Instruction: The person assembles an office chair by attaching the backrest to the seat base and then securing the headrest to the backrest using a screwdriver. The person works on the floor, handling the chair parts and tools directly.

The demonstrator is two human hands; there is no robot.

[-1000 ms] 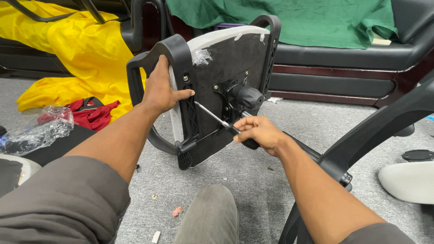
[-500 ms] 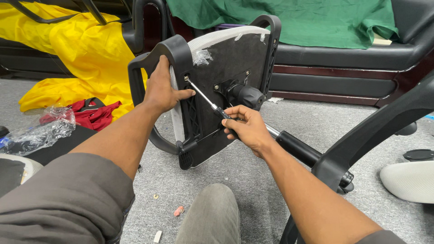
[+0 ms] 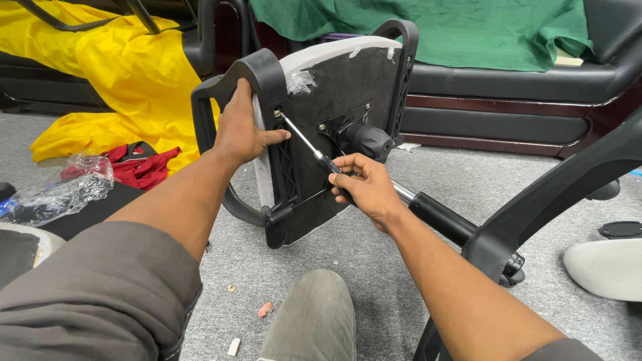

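Grey carpet [image 3: 401, 261] underfoot, a black sofa [image 3: 495, 87] behind. My right hand [image 3: 364, 187] is clenched on the screwdriver [image 3: 309, 146], its tip seated at a screw at the upper left of the chair seat [image 3: 334, 127]; my left hand [image 3: 241, 130] grips the armrest [image 3: 257, 73] there. I judge this screw unfinished. A second ago the tip hung lower, off the screw.

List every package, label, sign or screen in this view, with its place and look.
No labels, signs or screens show.
Plastic bag: floor at far left, clear, crumpled.
Plastic wrap scrap: clinging to the chair seat's upper underside, clear, torn.
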